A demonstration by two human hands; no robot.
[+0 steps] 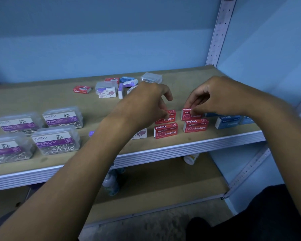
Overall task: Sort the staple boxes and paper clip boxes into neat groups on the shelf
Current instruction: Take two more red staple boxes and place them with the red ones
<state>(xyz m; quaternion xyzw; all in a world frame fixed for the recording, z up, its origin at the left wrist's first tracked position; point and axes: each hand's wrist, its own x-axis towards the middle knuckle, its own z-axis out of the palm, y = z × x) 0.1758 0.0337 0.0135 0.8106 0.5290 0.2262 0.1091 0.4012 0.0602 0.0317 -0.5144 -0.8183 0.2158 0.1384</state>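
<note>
A tan wooden shelf (63,98) with a ribbed white metal front edge holds small stationery boxes. At front left, four clear plastic paper clip boxes (56,140) with purple labels sit in a two-by-two block. At front right of centre, four red staple boxes (165,130) form a two-by-two group, with blue staple boxes (227,121) just beside them to the right. A white and purple staple box (140,133) lies left of the red group. Farther back, a loose mixed cluster (115,86) of red, blue, white and clear boxes lies unsorted.
</note>
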